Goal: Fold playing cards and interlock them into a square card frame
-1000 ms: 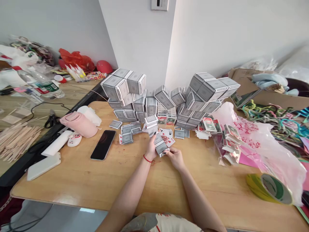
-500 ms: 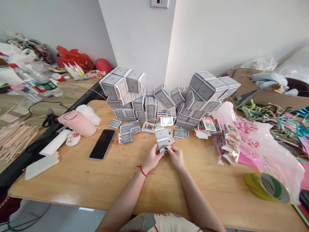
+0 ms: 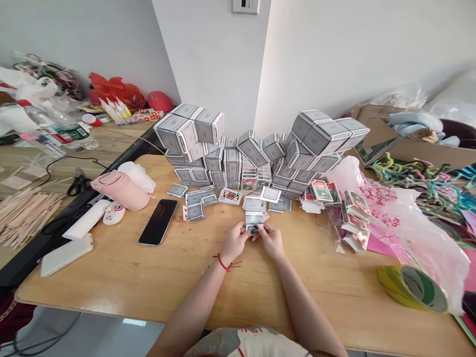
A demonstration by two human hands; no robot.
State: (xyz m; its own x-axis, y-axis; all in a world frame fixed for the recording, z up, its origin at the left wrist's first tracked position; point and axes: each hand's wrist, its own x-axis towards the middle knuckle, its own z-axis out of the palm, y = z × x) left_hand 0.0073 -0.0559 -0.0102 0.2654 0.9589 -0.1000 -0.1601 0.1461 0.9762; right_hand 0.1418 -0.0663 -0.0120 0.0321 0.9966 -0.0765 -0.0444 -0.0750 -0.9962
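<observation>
My left hand (image 3: 235,242) and my right hand (image 3: 270,239) meet at the middle of the wooden table (image 3: 178,277), both pinching the near end of a folded strip of grey-backed playing cards (image 3: 255,211). The strip reaches away from me toward a wall of card cubes (image 3: 256,148). A red string bracelet circles my left wrist. Loose cards (image 3: 197,203) lie flat on the table to the left of my hands.
A black phone (image 3: 158,221), a pink pouch (image 3: 121,189) and white boxes lie at the left. A pink plastic bag (image 3: 401,218), card packs (image 3: 353,218) and a green tape roll (image 3: 418,290) sit at the right. Wooden sticks (image 3: 22,215) lie on the neighbouring table.
My left hand drew back from the card pile toward me and joined the right hand. The card piece I hold now lies lower and stretches forward.
</observation>
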